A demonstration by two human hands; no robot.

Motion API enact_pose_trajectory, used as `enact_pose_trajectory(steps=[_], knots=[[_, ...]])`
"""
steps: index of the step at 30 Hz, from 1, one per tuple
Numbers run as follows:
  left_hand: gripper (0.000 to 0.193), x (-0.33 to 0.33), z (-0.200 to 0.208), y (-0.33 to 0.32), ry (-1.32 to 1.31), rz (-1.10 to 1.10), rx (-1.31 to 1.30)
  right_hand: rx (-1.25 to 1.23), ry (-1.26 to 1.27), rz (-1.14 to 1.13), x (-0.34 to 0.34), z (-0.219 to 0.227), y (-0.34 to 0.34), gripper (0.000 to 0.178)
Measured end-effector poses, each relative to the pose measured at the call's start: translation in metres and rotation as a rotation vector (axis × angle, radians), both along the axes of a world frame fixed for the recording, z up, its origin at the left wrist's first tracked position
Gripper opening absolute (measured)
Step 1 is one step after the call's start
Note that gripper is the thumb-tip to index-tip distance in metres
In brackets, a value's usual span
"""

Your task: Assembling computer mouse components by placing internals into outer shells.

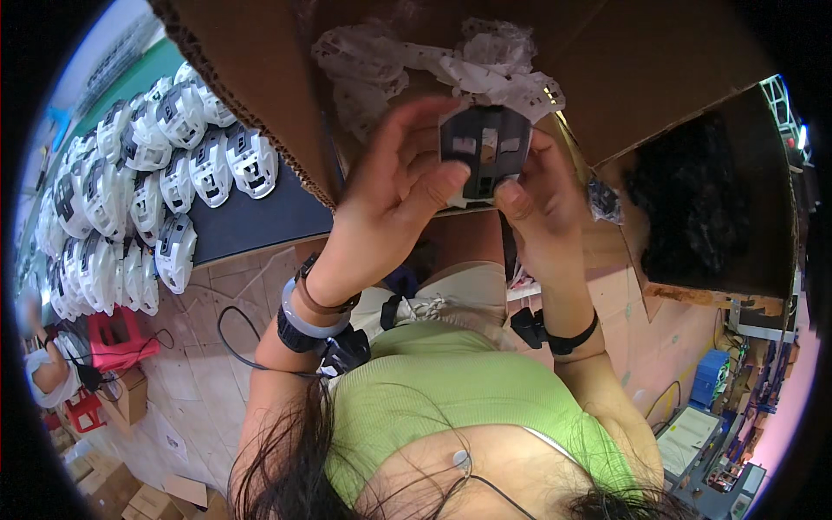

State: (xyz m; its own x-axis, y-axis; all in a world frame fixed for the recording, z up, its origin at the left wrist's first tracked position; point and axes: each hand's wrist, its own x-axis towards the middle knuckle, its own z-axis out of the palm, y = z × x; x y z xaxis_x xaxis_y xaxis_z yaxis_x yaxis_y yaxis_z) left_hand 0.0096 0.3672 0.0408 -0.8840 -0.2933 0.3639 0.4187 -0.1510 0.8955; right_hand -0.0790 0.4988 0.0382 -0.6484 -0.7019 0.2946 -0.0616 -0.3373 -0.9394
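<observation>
Between my two hands is a dark grey and white plastic shell [485, 143], its slotted grey face turned up. My left hand [403, 178] grips its left side, thumb pressed on the lower edge. On the opposite side my right hand [542, 199] pinches it with the thumb near the lower right corner. Just beyond the hands, inside an open cardboard box [260, 52], lie similar white plastic pieces [373, 65], some in clear wrapping. The fingers behind the shell are partly hidden.
At the left, a dark-topped table [260, 217] bears many stacked white and grey shells [208, 165]. A second carton [784, 225] at the right holds dark bagged items. Farther off are a pink stool [121, 338], a person [52, 373] and boxes [113, 485] on the floor.
</observation>
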Motion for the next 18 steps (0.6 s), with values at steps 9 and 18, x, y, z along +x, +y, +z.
enact_pose_trajectory(steps=[9, 18], knots=[[0.042, -0.005, -0.020, 0.014, -0.019, 0.151, -0.080, 0.062, 0.294, -0.317, 0.016, -0.009, -0.013, 0.046], [0.044, 0.003, -0.033, 0.006, -0.138, -0.060, 0.130, 0.227, 0.401, -0.344, 0.019, -0.036, -0.001, 0.051]])
